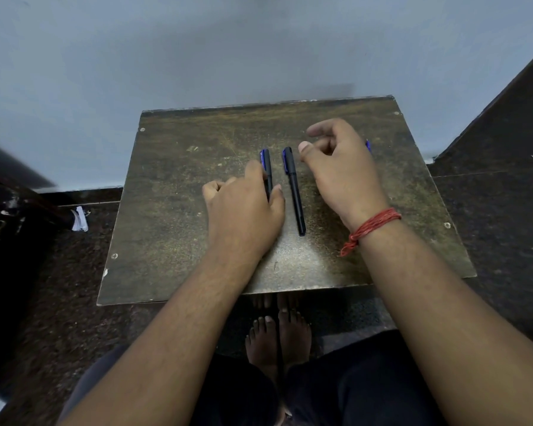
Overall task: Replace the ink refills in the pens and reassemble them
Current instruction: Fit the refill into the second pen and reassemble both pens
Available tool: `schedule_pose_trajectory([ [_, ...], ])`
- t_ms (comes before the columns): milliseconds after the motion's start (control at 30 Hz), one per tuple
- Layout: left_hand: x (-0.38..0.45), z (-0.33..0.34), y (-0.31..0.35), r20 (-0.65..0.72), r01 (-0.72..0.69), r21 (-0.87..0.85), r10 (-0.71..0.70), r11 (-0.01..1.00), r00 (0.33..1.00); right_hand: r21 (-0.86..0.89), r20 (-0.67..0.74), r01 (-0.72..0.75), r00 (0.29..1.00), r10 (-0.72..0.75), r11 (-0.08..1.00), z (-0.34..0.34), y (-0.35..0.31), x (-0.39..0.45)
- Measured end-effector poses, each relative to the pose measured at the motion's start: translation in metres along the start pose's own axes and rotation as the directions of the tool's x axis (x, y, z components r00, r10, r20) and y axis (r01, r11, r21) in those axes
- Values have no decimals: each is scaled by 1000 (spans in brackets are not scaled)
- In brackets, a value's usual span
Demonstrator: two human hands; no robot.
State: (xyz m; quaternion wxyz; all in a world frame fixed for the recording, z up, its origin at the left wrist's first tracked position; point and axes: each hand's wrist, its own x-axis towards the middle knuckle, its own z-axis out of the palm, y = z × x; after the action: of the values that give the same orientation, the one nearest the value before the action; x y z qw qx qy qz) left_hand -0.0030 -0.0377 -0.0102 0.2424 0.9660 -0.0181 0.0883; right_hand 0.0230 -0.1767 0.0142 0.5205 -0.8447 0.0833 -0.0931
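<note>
Black pen [294,192] between hands, untouched

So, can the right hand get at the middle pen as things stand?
Probably yes. The right hand hovers open just beside the middle pen, which lies fully exposed on the table; the left hand covers only the other pen.

Looked like a plain room in a home, not a shop or lab. A small worn wooden table [173,192], scuffed, with screw heads at its corners, stood against a bare pale blue-grey wall [197,50]. The floor [490,229] was dark speckled stone. The person sat barefoot, feet [277,339] under the table's near edge. A paper scrap [80,219] lay at left.
</note>
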Motion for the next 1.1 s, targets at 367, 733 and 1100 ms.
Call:
schedule_pose_trajectory([
  [367, 11, -26, -27, -145, 67, -122, -84, 990, 986, -647, 259, 134, 965, 51, 751, 13, -25, -34],
  [733, 12, -54, -46, 94, 177, -39, -173, 983, 980, -635, 271, 189, 962, -13, 749, 62, -38, -51],
  [1100, 12, -56, -51, 150, 205, -35, -198, 978, 969, -580, 287, 200, 957, -32, 790, 77, -44, -50],
])
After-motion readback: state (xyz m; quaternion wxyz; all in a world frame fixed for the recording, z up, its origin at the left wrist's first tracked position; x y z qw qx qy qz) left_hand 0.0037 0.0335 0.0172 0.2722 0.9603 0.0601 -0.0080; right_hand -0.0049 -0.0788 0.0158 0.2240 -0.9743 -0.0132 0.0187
